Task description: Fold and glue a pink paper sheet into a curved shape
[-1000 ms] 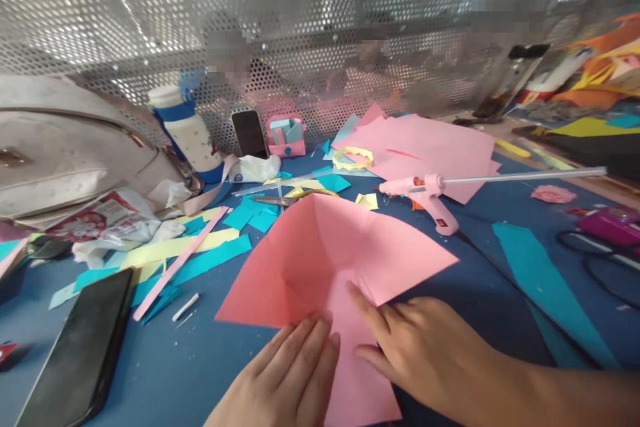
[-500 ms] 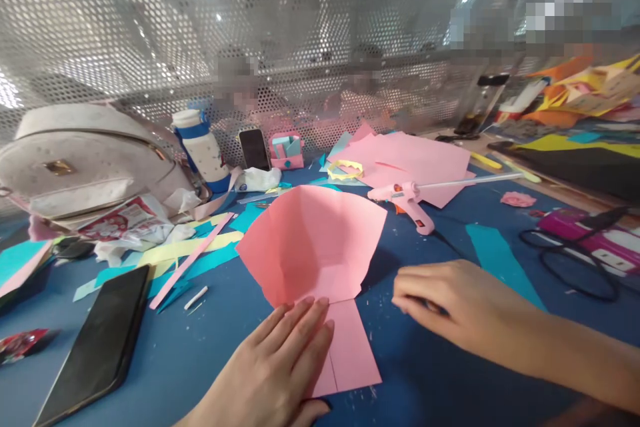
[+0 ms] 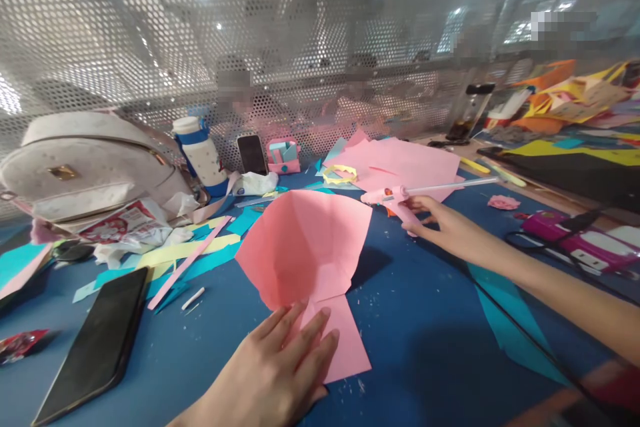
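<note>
- Hands first, they're well apart: left hand (image 3: pixel 273 360) is spread flat, fingers loosely fanned, pressing on pink paper, not gripping it. Right hand (image 3: pixel 440 221) is way out ahead, fingers and thumb around the glue gun's handle; can't tell if the grip is fully tight. Looks to me like the step here is pinning the paper while getting hold of the gun.
- Biggest thing is the blue tabletop (image 3: pixel 210 373), under both hands and littered with paper scraps.
- Next, the pale backpack (image 3: pixel 95 153), off to the left and well beyond the left hand.
- Loose pink sheets (image 3: pixel 415 163) lie just past the right hand.
- The shaped pink paper (image 3: pixel 300 240) rises in a curved shell right in front of the left hand, with its flat tab coming back under those fingers.
- The pink glue gun (image 3: pixel 389 196) is at the right hand, clear stick poking out toward the right. I'd say the next move calls for a firm hold on the handle, minding the nozzle and cord, with the left palm keeping the paper put.
- Smallest: a pink paper rose (image 3: pixel 503 202), out beyond the right forearm.
</note>
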A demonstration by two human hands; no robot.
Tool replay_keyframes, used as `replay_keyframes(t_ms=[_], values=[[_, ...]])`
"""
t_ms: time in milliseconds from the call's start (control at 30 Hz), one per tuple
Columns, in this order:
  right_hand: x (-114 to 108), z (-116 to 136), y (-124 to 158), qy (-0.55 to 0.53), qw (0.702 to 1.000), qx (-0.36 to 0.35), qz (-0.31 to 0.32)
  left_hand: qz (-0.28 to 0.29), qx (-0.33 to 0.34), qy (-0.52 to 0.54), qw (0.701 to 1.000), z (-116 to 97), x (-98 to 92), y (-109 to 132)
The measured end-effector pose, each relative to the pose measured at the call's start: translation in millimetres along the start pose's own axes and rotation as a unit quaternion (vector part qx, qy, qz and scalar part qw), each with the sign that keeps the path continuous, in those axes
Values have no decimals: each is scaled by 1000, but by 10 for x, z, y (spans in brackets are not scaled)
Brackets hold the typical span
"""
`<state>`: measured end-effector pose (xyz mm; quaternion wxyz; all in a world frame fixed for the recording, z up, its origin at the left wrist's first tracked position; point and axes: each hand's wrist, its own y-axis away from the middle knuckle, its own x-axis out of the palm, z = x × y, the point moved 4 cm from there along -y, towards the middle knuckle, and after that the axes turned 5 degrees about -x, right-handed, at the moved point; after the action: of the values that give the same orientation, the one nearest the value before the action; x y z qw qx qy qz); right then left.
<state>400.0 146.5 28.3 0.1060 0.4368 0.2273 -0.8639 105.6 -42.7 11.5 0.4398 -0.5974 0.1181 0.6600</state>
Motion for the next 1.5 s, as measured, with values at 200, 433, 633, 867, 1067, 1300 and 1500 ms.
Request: replay_keyframes(t_ms=[200,433,633,867,1067,1300,1500], values=[[84,-65,-215,-134,987,62,67,11,-15,0,1000,21,-50,-108],[-134,86,19,-172,981,87,7,48,-61,7,997,68,-68,-263],[-192,108,352,-107,992,64,25,81,-111,-27,990,36,30,-289],[-229,277,625,-96,990,32,101,52,-118,-41,991,31,39,-276],[-119,729,634,-24,974,-90,208,36,-88,-74,993,19,17,-283],[51,862,520,-36,974,-88,204,32,-90,-92,991,20,21,-289],[135,943,415,-143,962,-65,225,39,-90,-80,992,26,42,-262]])
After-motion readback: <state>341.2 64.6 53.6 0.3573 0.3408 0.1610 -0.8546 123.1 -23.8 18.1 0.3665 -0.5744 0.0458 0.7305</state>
